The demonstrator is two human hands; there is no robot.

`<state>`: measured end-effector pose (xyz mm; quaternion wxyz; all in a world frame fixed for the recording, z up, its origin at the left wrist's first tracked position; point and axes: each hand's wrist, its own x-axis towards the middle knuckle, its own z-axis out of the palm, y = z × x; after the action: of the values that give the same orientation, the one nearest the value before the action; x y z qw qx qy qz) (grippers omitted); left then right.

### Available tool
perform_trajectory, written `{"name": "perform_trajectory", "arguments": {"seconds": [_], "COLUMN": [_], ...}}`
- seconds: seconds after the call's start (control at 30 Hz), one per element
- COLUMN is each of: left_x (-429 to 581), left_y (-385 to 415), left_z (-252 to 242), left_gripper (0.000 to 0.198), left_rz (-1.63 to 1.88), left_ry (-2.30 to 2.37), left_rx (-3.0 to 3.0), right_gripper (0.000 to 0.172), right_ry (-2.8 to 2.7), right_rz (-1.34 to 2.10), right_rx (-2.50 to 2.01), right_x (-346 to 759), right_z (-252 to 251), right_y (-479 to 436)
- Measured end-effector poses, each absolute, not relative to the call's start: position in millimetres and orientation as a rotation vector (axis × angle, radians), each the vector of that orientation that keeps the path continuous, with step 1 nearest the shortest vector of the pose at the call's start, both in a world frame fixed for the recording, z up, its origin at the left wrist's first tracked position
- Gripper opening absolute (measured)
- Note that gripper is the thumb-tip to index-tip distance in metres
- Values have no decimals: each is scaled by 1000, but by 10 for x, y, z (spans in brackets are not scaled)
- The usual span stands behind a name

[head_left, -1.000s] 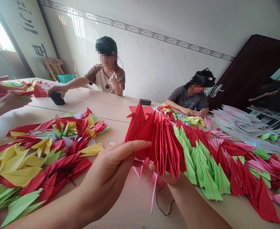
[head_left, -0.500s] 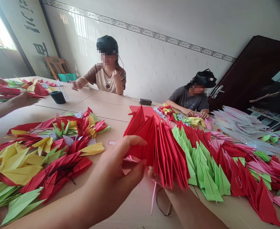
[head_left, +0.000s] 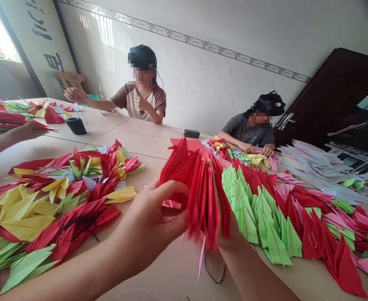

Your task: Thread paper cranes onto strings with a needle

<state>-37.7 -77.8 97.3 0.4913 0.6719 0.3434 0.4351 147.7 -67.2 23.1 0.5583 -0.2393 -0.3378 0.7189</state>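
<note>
A thick bundle of folded red paper pieces (head_left: 204,200) hangs between my hands above the table. My left hand (head_left: 165,209) pinches the left side of the bundle between thumb and fingers. Behind its right side, my right hand (head_left: 230,230) supports the bundle, with its fingers mostly hidden by the paper. A sliver of green shows among the red folds. Below the bundle hang a thin pink strip (head_left: 201,259) and a loop of dark cord (head_left: 215,269). Rows of green folded pieces (head_left: 265,225) lie just right of my right hand.
Left of me is a mixed heap of yellow paper pieces (head_left: 27,213) and other colours. Red rows (head_left: 321,234) and white sheets (head_left: 315,167) cover the right. A dark cylinder (head_left: 75,126) and a black box (head_left: 191,133) stand farther back. Two people sit opposite; another person's hand (head_left: 27,129) holds a bundle.
The red bundle has turned and narrowed, its right side drawn in toward my left hand. Across the table, a person's arm has lifted and reached out to the left.
</note>
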Motion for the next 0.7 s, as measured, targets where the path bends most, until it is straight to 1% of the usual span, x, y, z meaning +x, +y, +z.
{"name": "perform_trajectory", "arguments": {"seconds": [0.17, 0.4, 0.53, 0.7], "left_x": [-418, -553, -593, -612], "left_y": [-615, -455, -394, -312], "left_z": [911, 772, 781, 839], "left_gripper": [33, 42, 43, 42], "left_rz": [1214, 1264, 1297, 1392], "left_ry": [961, 1317, 1418, 1472], "left_rx": [1906, 2658, 2609, 2354], "right_gripper": [29, 45, 38, 19], "right_ry": [-712, -574, -495, -419], "right_rz": [1771, 1910, 1939, 1932], "right_rx": [-468, -457, -462, -477], "right_x": [1323, 1247, 1267, 1264], "right_z": [428, 351, 316, 338], "right_y": [-691, -649, -637, -631]}}
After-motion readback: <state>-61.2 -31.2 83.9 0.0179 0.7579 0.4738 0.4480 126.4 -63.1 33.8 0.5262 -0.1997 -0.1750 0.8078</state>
